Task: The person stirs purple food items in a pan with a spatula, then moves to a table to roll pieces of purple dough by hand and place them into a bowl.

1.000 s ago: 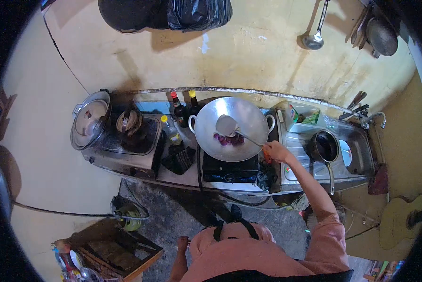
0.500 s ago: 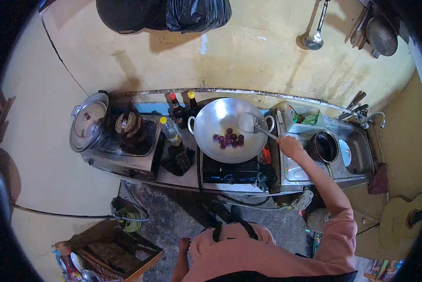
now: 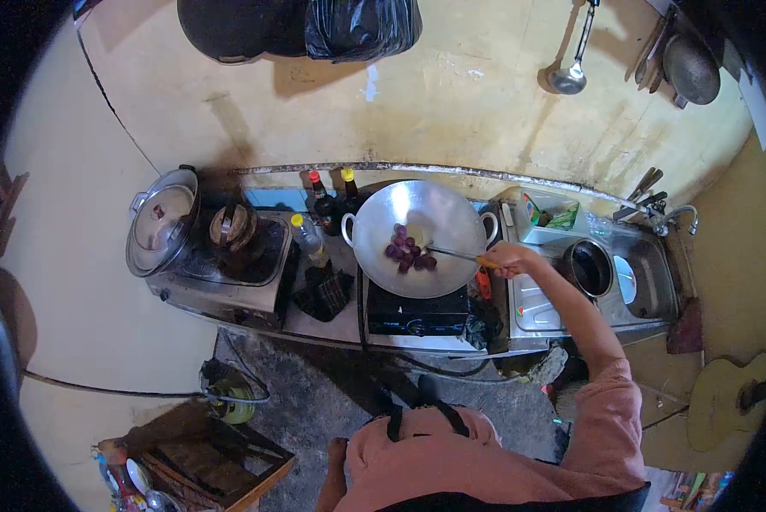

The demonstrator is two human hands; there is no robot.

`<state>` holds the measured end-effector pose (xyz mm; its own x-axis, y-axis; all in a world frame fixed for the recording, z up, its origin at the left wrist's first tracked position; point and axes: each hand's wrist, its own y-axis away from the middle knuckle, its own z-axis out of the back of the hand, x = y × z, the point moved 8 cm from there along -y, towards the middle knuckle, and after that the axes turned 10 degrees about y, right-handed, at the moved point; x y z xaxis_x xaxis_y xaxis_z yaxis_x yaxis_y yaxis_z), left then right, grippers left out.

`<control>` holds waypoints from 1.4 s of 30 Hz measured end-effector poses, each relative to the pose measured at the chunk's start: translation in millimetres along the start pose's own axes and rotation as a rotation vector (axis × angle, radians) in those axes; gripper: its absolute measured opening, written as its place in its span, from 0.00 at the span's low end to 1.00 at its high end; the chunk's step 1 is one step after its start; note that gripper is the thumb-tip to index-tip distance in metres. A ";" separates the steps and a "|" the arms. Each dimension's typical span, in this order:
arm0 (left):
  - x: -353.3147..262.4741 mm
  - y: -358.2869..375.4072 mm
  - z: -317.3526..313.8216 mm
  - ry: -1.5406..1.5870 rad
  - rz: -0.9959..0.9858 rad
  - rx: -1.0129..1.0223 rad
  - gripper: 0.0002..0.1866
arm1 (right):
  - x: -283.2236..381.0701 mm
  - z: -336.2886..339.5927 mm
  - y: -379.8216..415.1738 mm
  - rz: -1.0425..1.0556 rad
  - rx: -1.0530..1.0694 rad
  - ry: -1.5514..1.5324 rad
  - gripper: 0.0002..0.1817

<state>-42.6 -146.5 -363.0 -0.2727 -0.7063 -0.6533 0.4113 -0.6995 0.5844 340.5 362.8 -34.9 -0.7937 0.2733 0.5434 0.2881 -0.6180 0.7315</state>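
My right hand (image 3: pixel 507 259) is closed round the wooden handle of a metal spatula (image 3: pixel 453 253), to the right of a large silver wok (image 3: pixel 374 218). The spatula's head lies in the wok among several round purple pieces (image 3: pixel 409 252), partly hidden by them. The wok sits on a black stove (image 3: pixel 417 317). Low in the view, my left hand (image 3: pixel 338 447) hangs beside my body, away from the counter; its fingers are too small and dark to make out.
Bottles (image 3: pixel 313 241) and a dark cloth (image 3: pixel 323 293) lie left of the wok, near a second stove (image 3: pixel 229 294) and a lidded pot (image 3: pixel 163 224). To the right are a dark pot (image 3: pixel 589 267), a green-filled container (image 3: pixel 547 229) and a sink (image 3: pixel 653 277).
My right hand and the spatula have moved left and slightly down. The spatula's head has gone from the wok's right side in among the purple pieces, which have shifted a little left.
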 end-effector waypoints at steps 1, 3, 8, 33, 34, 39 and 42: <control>0.9 -2.1 -0.3 -0.030 0.006 0.019 0.13 | 1.5 -4.7 -3.3 0.060 -0.016 -0.011 0.15; 3.5 -6.7 -2.1 -0.107 -0.002 0.058 0.13 | 5.8 -13.6 -6.1 0.175 -0.031 -0.053 0.15; 29.0 -16.2 -6.3 0.058 0.093 0.076 0.13 | 32.8 -8.9 24.9 0.318 -0.289 0.396 0.17; -13.4 -14.2 6.6 -0.131 -0.217 0.096 0.14 | 21.0 71.9 25.5 0.018 -0.225 0.839 0.22; -13.7 -11.1 6.7 -0.111 -0.208 0.092 0.14 | 20.7 69.2 23.7 0.013 -0.207 0.788 0.22; -16.9 0.9 5.0 -0.079 -0.210 0.095 0.14 | 2.0 28.6 4.1 -0.009 -0.129 0.357 0.19; -10.8 -2.2 7.2 -0.033 -0.110 0.114 0.14 | -0.5 5.4 -5.1 0.014 -0.047 0.101 0.17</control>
<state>-46.9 -138.1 -353.8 -0.3402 -0.6268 -0.7010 0.2770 -0.7791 0.5623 342.2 369.8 -36.7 -0.8407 0.1899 0.5071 0.2759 -0.6556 0.7029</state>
